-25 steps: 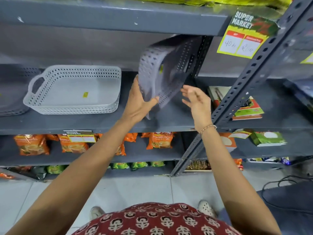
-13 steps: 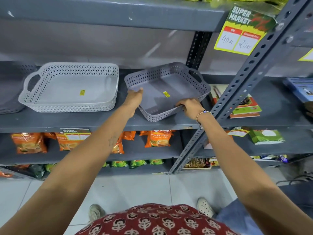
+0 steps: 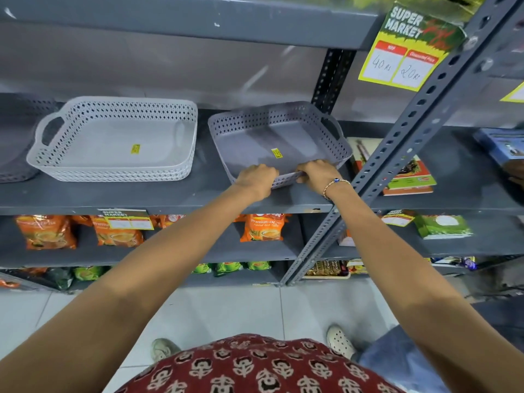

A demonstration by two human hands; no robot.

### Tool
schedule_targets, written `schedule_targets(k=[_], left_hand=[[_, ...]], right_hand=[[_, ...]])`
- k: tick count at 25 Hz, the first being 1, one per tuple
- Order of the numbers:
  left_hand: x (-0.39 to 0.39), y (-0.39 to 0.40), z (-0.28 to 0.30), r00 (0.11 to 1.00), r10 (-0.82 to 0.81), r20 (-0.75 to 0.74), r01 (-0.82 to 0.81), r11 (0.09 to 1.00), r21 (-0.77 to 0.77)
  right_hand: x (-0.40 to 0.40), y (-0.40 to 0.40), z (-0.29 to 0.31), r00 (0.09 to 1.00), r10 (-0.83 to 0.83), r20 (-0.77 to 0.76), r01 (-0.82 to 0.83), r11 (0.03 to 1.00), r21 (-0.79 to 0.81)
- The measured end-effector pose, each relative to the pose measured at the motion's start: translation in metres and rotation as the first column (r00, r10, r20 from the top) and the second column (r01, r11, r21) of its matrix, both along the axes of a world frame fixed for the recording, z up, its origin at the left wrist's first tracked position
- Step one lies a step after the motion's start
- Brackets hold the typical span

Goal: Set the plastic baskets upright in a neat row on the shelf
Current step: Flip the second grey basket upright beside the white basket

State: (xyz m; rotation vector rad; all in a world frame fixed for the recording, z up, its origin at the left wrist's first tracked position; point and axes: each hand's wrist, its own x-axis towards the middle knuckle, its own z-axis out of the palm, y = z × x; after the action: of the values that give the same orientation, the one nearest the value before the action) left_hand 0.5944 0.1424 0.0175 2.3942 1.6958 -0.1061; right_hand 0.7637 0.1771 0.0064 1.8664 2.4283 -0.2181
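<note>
A grey perforated plastic basket sits upright on the grey shelf, turned a little clockwise. My left hand and my right hand both grip its near rim, close together. To its left stands a lighter, whitish basket, upright, with a yellow sticker inside. A darker grey basket shows partly at the far left edge of the same shelf.
A slanted perforated metal upright crosses just right of my right hand. Books lie on the shelf beyond it. A price card hangs from the shelf above. Orange and green packets fill the lower shelves.
The grey basket went from tilted on edge in the air to flat on the shelf. Both hands slid from its sides to its near rim, close together.
</note>
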Motion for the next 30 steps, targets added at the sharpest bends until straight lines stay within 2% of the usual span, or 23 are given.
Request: schedule_targets(k=[7,8,11,13,16,18,23,30], left_hand=[[-0.072,0.015,-0.01,1.0,0.032,0.001,-0.031,0.996,-0.08],[-0.075,0.015,-0.009,0.999,0.025,0.022,-0.023,0.996,-0.086],[-0.095,0.014,-0.003,0.977,-0.007,0.215,0.024,0.997,-0.077],[-0.129,0.016,0.003,0.987,0.031,0.161,-0.024,0.999,-0.046],[-0.199,0.025,-0.001,0.966,0.219,-0.135,-0.234,0.966,-0.112],[-0.231,0.023,-0.006,0.954,0.186,-0.236,-0.221,0.966,-0.132],[-0.239,0.004,-0.017,0.977,0.137,-0.164,-0.149,0.987,-0.06],[-0.241,-0.003,-0.025,0.985,0.055,-0.162,-0.064,0.997,-0.047]], right_hand=[[-0.045,-0.016,-0.006,0.996,0.049,-0.073,-0.055,0.996,-0.072],[-0.049,-0.016,-0.005,0.996,0.046,-0.072,-0.052,0.995,-0.081],[-0.054,-0.016,0.002,0.993,0.034,-0.111,-0.047,0.992,-0.114],[-0.06,-0.016,0.006,0.989,0.046,-0.143,-0.063,0.991,-0.119],[-0.08,-0.013,0.005,0.986,0.069,-0.15,-0.09,0.987,-0.134],[-0.094,-0.012,0.002,0.993,0.087,-0.085,-0.098,0.986,-0.133],[-0.097,-0.02,-0.004,0.997,0.07,0.044,-0.067,0.995,-0.075],[-0.1,-0.023,-0.008,0.998,0.037,0.059,-0.035,0.998,-0.042]])
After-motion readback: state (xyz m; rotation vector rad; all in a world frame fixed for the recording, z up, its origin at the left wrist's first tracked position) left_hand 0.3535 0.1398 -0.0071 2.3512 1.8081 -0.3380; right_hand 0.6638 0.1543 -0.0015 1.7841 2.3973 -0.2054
